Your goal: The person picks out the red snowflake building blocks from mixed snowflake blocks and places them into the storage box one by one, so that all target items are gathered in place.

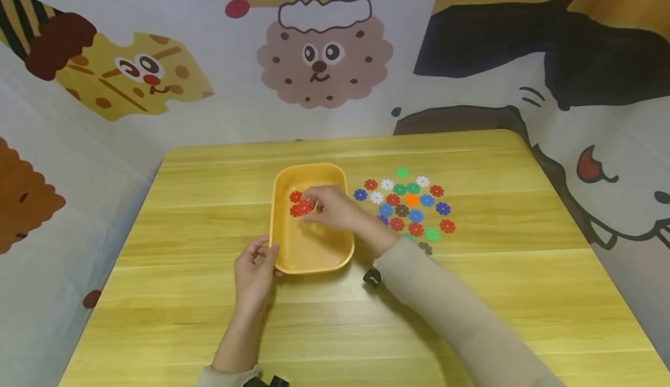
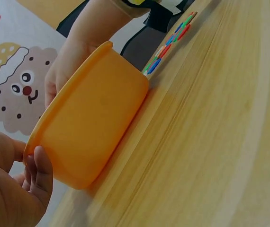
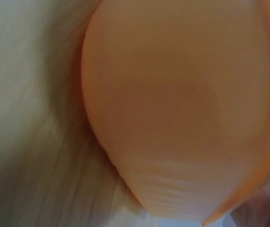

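An orange tray (image 1: pixel 314 250) sits mid-table, with a few red flower-shaped discs (image 1: pixel 297 205) in its far left part. My right hand (image 1: pixel 320 205) reaches into the tray from the right, its fingertips bunched on a red disc beside the others. My left hand (image 1: pixel 260 254) is at the tray's near left corner, thumb and fingers pinching the rim. The left wrist view shows that hand (image 2: pixel 28 163) against the tray's outer wall (image 2: pixel 92 123), with the right hand (image 2: pixel 78 52) behind. The right wrist view shows only the blurred tray wall (image 3: pixel 182 104).
Several coloured flower discs (image 1: pixel 410 206) lie spread on the yellow wooden table (image 1: pixel 471 294) just right of the tray; they appear edge-on as coloured discs (image 2: pixel 170 40) in the left wrist view. A small black object (image 1: pixel 372 277) sits by my right forearm. Cartoon-printed cloth walls surround the table.
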Demonstrator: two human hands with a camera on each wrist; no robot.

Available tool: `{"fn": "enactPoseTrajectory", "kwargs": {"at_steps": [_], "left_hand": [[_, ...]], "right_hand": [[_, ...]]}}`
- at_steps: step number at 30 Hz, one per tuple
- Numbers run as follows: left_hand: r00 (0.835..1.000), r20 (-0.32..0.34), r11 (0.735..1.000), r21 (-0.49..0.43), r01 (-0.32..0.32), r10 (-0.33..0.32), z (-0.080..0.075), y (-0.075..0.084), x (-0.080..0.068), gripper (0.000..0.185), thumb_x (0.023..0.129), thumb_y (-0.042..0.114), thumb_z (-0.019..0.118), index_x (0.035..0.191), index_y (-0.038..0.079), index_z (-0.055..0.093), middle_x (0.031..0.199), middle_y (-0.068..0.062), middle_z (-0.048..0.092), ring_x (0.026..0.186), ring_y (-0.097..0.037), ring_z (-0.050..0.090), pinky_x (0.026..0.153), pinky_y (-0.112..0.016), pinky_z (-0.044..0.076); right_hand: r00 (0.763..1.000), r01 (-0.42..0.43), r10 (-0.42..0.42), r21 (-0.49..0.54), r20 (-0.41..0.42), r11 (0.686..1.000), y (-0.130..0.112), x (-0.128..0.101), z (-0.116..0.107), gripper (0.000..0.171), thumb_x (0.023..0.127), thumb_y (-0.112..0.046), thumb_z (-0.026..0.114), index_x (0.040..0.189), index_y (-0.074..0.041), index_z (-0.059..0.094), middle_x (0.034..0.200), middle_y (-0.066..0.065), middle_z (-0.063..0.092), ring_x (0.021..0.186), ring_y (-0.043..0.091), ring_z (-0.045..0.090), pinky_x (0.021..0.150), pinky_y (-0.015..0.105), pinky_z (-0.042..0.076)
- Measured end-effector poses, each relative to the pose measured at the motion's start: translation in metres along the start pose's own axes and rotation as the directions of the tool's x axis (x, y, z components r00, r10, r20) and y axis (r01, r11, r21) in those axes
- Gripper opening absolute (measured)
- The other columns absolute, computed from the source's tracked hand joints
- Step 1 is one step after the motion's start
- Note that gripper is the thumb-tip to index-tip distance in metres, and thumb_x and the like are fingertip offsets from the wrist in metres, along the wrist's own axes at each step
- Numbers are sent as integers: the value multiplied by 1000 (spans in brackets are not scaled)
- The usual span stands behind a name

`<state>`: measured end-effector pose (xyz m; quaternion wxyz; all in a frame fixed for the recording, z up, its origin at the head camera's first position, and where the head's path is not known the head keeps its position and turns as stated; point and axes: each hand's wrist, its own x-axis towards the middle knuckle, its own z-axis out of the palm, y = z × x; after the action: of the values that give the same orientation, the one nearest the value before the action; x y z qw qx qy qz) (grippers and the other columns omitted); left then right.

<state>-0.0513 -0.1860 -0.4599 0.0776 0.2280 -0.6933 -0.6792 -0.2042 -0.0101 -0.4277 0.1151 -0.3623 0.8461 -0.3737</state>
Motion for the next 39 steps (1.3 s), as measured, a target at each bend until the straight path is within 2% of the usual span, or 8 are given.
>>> {"fn": "enactPoseTrajectory", "kwargs": {"at_steps": [6,12,16,19,21,25,32,39], "left_hand": [[1000,-1,1000,11,-13,13,1,0,0,29,98,5,64,126,-2,62,91,-8,53,59,-9,58,50,-23,57],[1000,-4,1000,9,-30,30,0,0,-1,28,98,3,64,125,-3,62,89,-8,53,58,-10,58,49,-23,57],[999,3,999,17,-37,37,-1,1,-1,30,98,3,64,126,-5,61,88,-8,54,58,-9,59,49,-23,57],[999,13,999,21,-41,41,-1,3,-1,32,98,3,64,128,-6,60,88,-8,54,58,-9,59,50,-23,57],[999,18,999,17,-40,39,0,3,-1,33,97,3,64,128,-7,59,88,-8,54,58,-9,58,51,-23,57],[999,17,999,11,-41,41,0,4,-1,33,97,4,65,128,-7,59,89,-8,54,59,-9,59,51,-22,57],[999,22,999,18,-31,30,0,3,-2,34,98,5,65,130,-6,59,91,-8,54,60,-9,60,52,-23,58],[999,8,999,17,-31,31,0,5,-2,35,98,6,65,130,-5,59,91,-7,54,59,-9,60,52,-22,58]], "right_hand": [[999,-41,41,-31,18,999,-2,8,6,39,87,-20,82,120,-7,67,104,5,70,86,15,65,75,22,57],[999,-37,38,-54,35,998,-1,16,17,34,88,-21,81,116,-8,68,95,-1,69,84,14,62,74,24,55],[994,-61,68,-80,91,995,2,20,25,32,88,-22,81,114,-9,68,84,-2,66,76,13,61,69,23,53],[985,-83,102,-136,137,987,4,21,29,31,87,-24,82,112,-11,69,78,-3,63,70,12,58,64,22,52],[980,-84,112,-167,164,982,4,21,30,29,87,-23,82,110,-11,69,77,-2,61,70,12,57,63,22,51],[971,-81,114,-161,208,984,4,21,31,28,88,-20,81,111,-10,68,80,-1,62,73,13,56,66,22,50],[966,-66,98,-139,241,988,4,20,30,37,89,-22,80,120,-7,66,82,-1,61,75,13,55,69,22,50],[986,25,-7,-107,165,994,4,23,29,28,91,-24,78,110,-7,68,85,-2,65,78,12,61,73,23,53]]}}
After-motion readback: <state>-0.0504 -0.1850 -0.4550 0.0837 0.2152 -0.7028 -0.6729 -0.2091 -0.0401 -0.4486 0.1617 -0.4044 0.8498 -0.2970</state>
